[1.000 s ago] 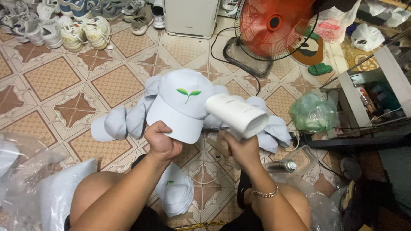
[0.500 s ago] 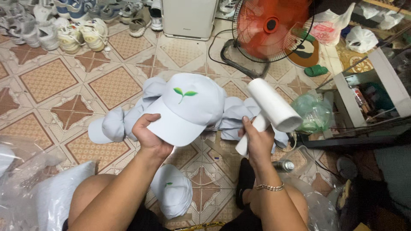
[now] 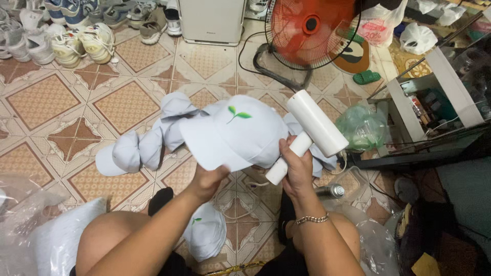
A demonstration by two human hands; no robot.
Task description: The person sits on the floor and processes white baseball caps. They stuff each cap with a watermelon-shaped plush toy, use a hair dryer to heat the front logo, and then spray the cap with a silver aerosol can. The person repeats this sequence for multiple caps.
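Note:
My left hand [image 3: 207, 181] grips a pale blue cap [image 3: 232, 134] by the underside of its brim; a small green leaf emblem shows on the front. My right hand [image 3: 296, 168] holds the white handle of a lint roller [image 3: 313, 125], whose white cylinder points up and to the right, beside the cap's crown. A row of more pale blue caps [image 3: 148, 145] lies on the tiled floor behind the held cap. Another cap [image 3: 204, 236] rests between my knees.
A red floor fan [image 3: 312, 30] and a white appliance [image 3: 212, 20] stand at the back, with several shoes [image 3: 82, 38] at the top left. A green plastic bag [image 3: 364, 128] and a shelf [image 3: 434, 112] are at the right. Clear plastic bags [image 3: 25, 220] lie by my left knee.
The cap has turned so its brim points left and toward me. The lint roller has swung from pointing across the cap to standing up at its right side.

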